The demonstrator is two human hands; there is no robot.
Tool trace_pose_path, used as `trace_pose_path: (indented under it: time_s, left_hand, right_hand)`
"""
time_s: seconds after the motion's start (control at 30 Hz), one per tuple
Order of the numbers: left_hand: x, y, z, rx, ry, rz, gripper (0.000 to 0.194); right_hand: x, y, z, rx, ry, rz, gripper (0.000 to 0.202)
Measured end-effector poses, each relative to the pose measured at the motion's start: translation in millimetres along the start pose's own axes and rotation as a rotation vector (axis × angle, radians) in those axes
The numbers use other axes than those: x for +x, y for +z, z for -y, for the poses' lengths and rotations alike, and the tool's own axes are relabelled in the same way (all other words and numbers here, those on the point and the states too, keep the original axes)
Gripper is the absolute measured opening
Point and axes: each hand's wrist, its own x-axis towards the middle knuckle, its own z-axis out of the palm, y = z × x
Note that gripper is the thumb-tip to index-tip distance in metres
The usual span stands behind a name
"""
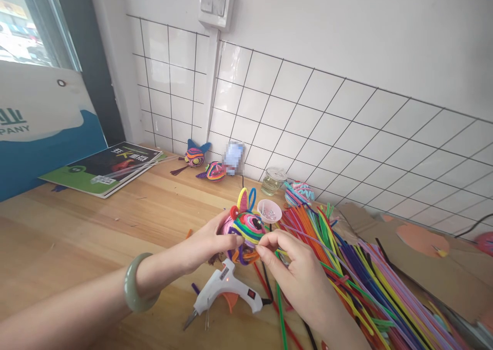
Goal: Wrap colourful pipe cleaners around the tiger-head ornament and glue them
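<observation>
- Wooden surface runs along a white wall with a wire grid.
- Left forearm, with a green bangle, reaches in from the lower left, angled up toward the centre.
- Left hand is curled round the near left side of a colourful ball of wound stems, holding it just above the surface.
- Right arm comes up from the bottom edge; right hand has thumb and forefinger pressed together, pinching a stem end at the ball's right side.
- Glue gun lies on the surface below both hands.
- Loose stems lie heaped to the right.
</observation>
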Motion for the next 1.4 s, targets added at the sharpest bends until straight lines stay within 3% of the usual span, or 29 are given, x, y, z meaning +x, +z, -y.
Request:
trace_pose_path:
  time_s: [0.43, 0.97, 1.4]
  left_hand:
    - [-1.7, -3.5, 3.2, 0.120, -0.026, -0.026, 0.049]
    - [-0.2, -2.6, 3.3, 0.010, 0.021, 0.019, 0.050]
    - [-0.4, 0.0, -0.2, 0.066, -0.016, -0.001, 0.053]
  right_hand:
    - [2.6, -2.4, 1.2, 0.008, 0.016, 0.031, 0.016]
    - [3.2, -2.9, 1.5, 0.008, 0.031, 0.046, 0.015]
    - [1.9, -3.2, 2.7, 0.001, 0.012, 0.027, 0.015]
